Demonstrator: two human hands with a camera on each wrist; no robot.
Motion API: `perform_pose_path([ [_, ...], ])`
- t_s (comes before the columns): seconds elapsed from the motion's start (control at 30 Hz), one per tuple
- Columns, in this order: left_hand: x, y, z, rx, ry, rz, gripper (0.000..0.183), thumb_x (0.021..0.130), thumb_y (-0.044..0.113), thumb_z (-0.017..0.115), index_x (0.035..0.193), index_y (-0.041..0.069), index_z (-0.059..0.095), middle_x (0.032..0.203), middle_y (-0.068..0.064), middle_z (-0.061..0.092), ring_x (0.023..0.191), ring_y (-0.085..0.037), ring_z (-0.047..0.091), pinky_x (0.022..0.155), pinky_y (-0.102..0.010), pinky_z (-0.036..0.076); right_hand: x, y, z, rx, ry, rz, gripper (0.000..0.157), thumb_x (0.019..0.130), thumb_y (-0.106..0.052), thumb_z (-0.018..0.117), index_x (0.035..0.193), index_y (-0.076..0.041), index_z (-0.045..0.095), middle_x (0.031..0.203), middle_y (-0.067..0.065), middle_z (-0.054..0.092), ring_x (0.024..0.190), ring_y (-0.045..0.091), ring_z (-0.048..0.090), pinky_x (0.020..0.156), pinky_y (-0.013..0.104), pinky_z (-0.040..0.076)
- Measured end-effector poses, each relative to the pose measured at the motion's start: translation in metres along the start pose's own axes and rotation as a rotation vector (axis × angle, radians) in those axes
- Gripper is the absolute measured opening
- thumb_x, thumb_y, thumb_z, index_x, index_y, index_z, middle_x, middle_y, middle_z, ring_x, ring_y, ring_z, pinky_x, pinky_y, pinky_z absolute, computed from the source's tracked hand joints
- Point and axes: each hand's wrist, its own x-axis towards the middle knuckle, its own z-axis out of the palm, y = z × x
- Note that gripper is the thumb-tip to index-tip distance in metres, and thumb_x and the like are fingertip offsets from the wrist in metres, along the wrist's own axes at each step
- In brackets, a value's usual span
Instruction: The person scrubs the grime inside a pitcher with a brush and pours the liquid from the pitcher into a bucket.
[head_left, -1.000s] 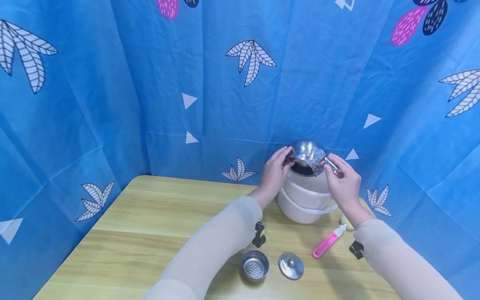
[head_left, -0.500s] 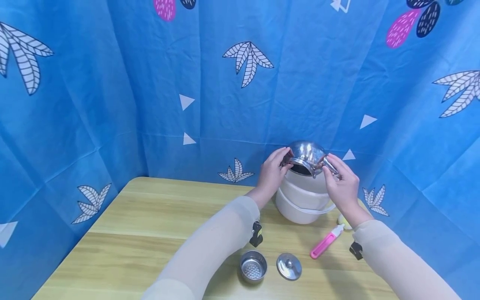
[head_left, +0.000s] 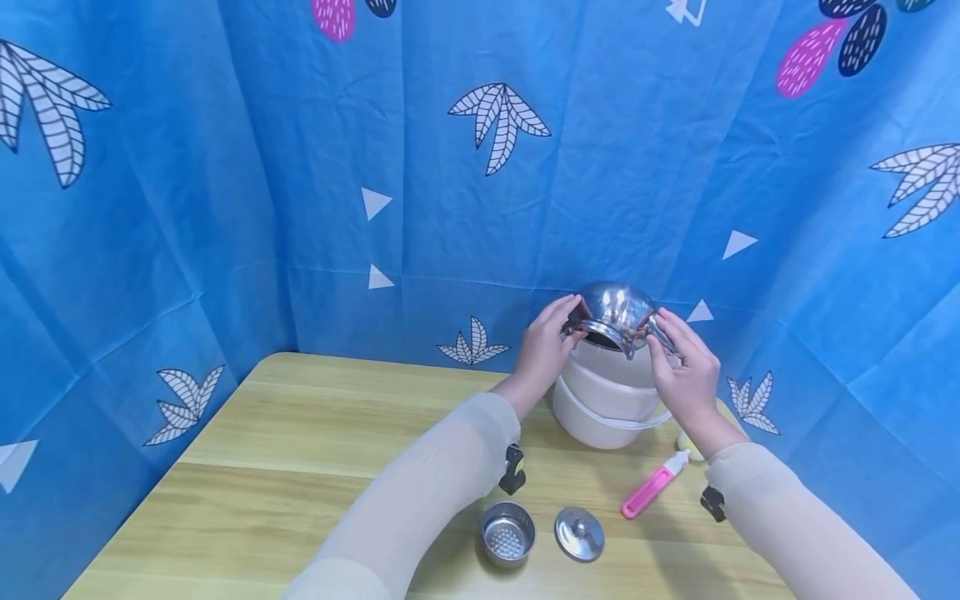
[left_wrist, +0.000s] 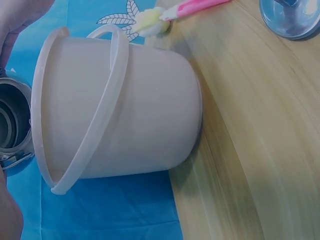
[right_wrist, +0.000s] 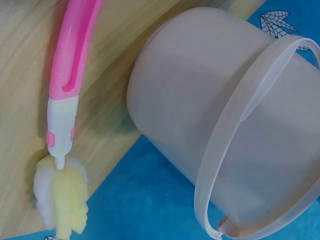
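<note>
A shiny stainless steel teapot (head_left: 618,302) is tipped mouth-down above a white bucket (head_left: 609,417). My left hand (head_left: 542,346) grips the teapot's left side, thumb near the rim. On the other side, my right hand (head_left: 687,367) holds its metal handle between thumb and fingers. The left wrist view shows the pot's open mouth (left_wrist: 14,117) beside the bucket's rim, with parts of both hands at the edge. Only the bucket and a sponge brush (right_wrist: 67,90) appear in the right wrist view; the hand is out of that frame.
On the wooden table (head_left: 315,450), a perforated infuser basket (head_left: 507,533) and a round metal lid (head_left: 579,534) lie near the front. The pink-handled brush lies right of the bucket, its yellow-white sponge head (right_wrist: 62,195) at the far end. A blue patterned curtain (head_left: 480,225) hangs behind.
The teapot's mouth has turned slightly further downward while both hands keep their hold. The head view has shifted a little; the things on the table lie as before.
</note>
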Motion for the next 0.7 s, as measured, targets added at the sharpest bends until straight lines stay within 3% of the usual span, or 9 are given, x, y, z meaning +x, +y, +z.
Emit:
perform_pose_path([
  [0.7,-0.0018,0.0010,-0.0005,0.006,-0.002,-0.001,0.063,0.087,0.010,0.078,0.145,0.012,0.053,0.148,-0.005,0.052,0.127,-0.024,0.058,0.106,-0.020,0.042,0.0002,-0.0018,-0.0016,-0.011,0.017,-0.068,0.041,0.082,0.012,0.075,0.121,0.001,0.071,0.130,0.012,0.067,0.115,0.038,0.064,0.107,0.020,0.043],
])
